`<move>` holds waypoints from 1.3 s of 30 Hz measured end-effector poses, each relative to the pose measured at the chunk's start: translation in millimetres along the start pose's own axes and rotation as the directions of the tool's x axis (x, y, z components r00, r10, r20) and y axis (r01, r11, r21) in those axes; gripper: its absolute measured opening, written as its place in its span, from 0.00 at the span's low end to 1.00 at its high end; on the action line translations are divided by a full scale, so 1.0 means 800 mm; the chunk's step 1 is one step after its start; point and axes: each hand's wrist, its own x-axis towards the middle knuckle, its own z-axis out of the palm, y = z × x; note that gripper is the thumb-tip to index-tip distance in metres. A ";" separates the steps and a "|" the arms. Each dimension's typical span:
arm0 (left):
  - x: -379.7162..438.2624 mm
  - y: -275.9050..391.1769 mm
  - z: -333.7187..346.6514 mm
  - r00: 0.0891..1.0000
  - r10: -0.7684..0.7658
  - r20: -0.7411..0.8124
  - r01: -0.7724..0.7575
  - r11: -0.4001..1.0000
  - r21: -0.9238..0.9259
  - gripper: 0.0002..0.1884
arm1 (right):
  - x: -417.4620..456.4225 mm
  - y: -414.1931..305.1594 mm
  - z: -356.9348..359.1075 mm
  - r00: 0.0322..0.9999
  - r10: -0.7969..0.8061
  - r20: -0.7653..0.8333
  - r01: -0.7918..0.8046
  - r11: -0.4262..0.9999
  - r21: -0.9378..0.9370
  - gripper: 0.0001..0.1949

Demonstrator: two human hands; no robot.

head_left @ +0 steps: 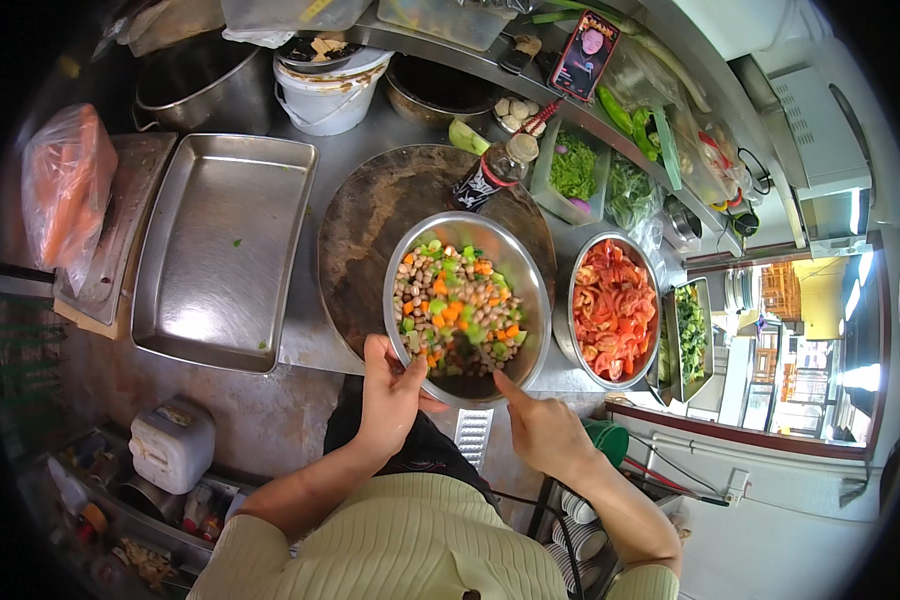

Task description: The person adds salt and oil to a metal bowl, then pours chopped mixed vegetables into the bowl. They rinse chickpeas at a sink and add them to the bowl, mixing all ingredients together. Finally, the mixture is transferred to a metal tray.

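Both hands hold a stainless steel bowl (538, 304), tilted over the near part of a round wooden chopping board (360, 225). My left hand (394, 394) grips the near-left rim, thumb on the edge and fingers underneath. At the near-right rim, my right hand (546, 429) has a finger over the edge; its grip below is partly hidden. Inside lies a mix (427, 300) of brown peanuts or beans, orange carrot dice and green vegetable pieces, blurred in the middle. A dark-labelled plastic bottle (487, 176) stands on the board just beyond the bowl.
Right of the board stands a steel basin (562, 330) of cut tomatoes (615, 307). A rectangular steel tray (225, 240) lies left, beside bagged carrots (71, 187). Behind are a white bucket (330, 94) and a greens container (570, 176). A lit phone (585, 56) leans on the shelf.
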 end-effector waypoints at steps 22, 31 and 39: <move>-0.004 -0.016 -0.006 0.993 0.113 0.036 -0.116 0.990 0.079 0.11 | 0.015 -0.016 -0.021 0.997 0.044 0.061 -0.047 0.998 0.044 0.33; -0.002 -0.013 -0.005 0.995 0.079 0.065 -0.081 0.997 0.018 0.11 | 0.065 0.042 0.003 0.986 -0.017 -0.164 -0.078 0.827 -0.556 0.39; -0.005 -0.027 -0.013 0.997 0.077 0.025 -0.078 0.997 0.029 0.11 | 0.022 0.004 -0.031 0.899 0.291 0.328 -0.340 0.934 0.105 0.29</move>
